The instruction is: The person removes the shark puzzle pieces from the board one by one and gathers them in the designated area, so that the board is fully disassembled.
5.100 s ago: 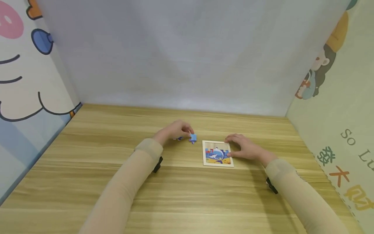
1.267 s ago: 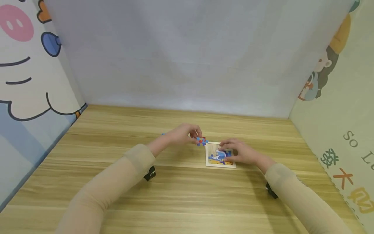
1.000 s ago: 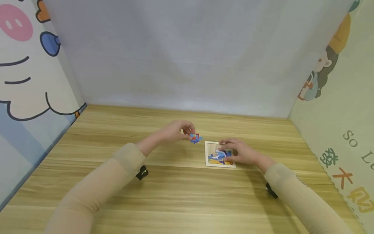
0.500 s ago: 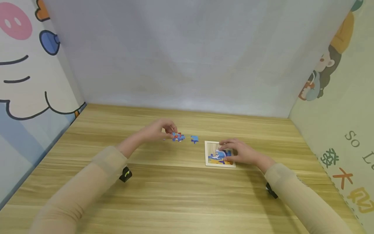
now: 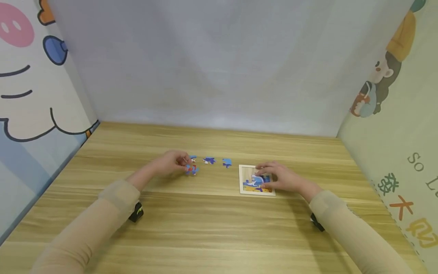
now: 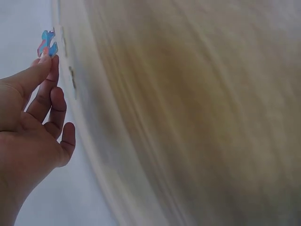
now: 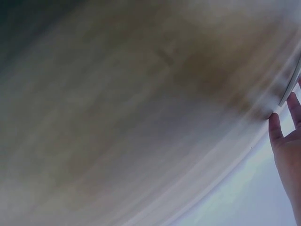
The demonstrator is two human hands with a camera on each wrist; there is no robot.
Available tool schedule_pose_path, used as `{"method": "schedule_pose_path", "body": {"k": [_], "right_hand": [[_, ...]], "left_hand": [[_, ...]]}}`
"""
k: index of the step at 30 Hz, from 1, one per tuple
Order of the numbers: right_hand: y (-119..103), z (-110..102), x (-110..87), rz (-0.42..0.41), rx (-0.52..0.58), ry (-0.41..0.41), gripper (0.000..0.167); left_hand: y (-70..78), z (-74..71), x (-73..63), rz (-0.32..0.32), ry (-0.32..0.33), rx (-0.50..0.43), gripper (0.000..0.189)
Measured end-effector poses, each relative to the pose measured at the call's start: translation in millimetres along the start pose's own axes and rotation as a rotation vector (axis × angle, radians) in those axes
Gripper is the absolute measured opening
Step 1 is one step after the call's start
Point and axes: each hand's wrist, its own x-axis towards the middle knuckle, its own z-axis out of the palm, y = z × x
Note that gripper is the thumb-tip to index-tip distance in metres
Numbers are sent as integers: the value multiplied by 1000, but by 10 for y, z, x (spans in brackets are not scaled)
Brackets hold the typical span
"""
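Between thumb and forefinger, my left hand (image 5: 170,163) pinches a blue and red jigsaw piece (image 5: 192,170), close over the table, left of the others. The left wrist view shows this piece (image 6: 47,44) at the fingertips, the other fingers loosely bent. My right hand (image 5: 283,177) rests at the right side of a white-rimmed puzzle tray (image 5: 240,180), its fingers reaching over the picture. In the tray, a partly assembled sea picture (image 5: 254,182) fills the lower part; bare backing shows at the upper left. In the right wrist view, the fingertips touch the tray's edge (image 7: 290,84).
Loose jigsaw pieces lie in a row behind and right of the left hand: a light blue one (image 5: 193,157), a dark blue one (image 5: 209,160) and a blue one (image 5: 227,162) near the tray. A pale cloth (image 5: 219,76) stands behind the wooden table (image 5: 219,232).
The red-marked piece, in the tray's picture at first, has come out; my left hand has carried it leftward, away from the tray. My right hand moved further over the tray, then stayed.
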Motion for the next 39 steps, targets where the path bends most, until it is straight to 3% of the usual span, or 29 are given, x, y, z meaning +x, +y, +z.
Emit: {"method": "schedule_pose_path", "body": {"k": [14, 23, 30, 39], "right_hand": [[20, -14, 4, 11, -3, -31, 42], [-10, -126, 2, -5, 46, -112, 46], [-1, -133, 1, -22, 24, -119, 48], [36, -91, -13, 36, 53, -78, 42]], "left_hand": [[-57, 28, 14, -1, -23, 60, 11], [-43, -13, 22, -7, -12, 83, 13], [242, -79, 94, 15, 72, 109, 22], [719, -23, 309, 69, 19, 235, 27]]}}
